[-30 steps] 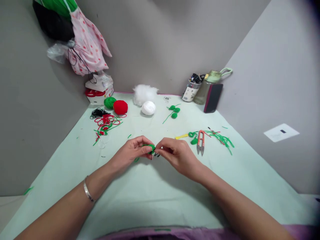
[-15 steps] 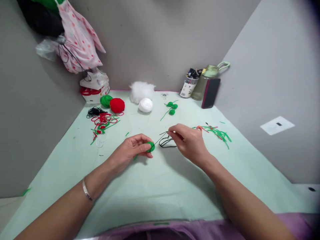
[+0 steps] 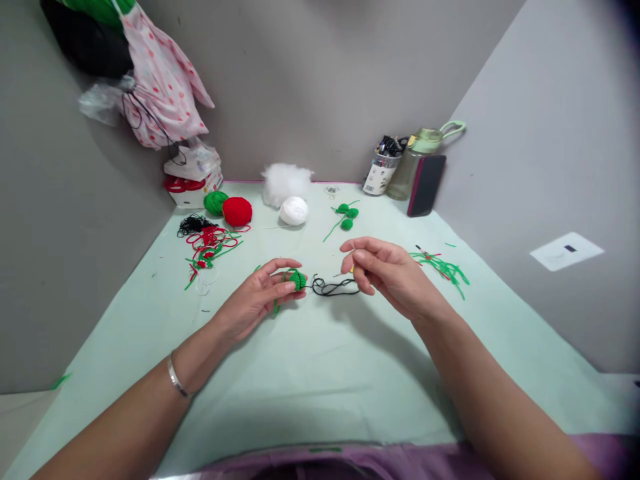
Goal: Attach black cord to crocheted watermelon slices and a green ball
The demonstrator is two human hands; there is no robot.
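Observation:
In my left hand (image 3: 260, 293), between thumb and fingers, is a small round green crocheted piece (image 3: 299, 281) with a line of black stitching across it. A green yarn tail hangs below that hand. Black thread (image 3: 333, 287) runs right from the piece and lies in loose loops on the table. My right hand (image 3: 383, 270) is raised just beyond the loops, its fingers curled. A thin needle (image 3: 341, 275) juts left from these fingers, partly hidden by them. Behind the same hand a bit of yellow shows.
Green crocheted pieces (image 3: 347, 225) lie farther back. To the left are red yarn (image 3: 237, 211), green yarn (image 3: 216, 203) and tangled scraps (image 3: 207, 250). White yarn (image 3: 294, 211) sits before stuffing (image 3: 286, 185). A pen cup (image 3: 380, 175), bottle (image 3: 403, 173), phone (image 3: 427, 186) and green scraps (image 3: 445, 268) are right.
My right hand first drew away rightward from the green piece, pulling the black thread taut. Now the thread is slack in loops and the right hand has turned, its fingers more spread.

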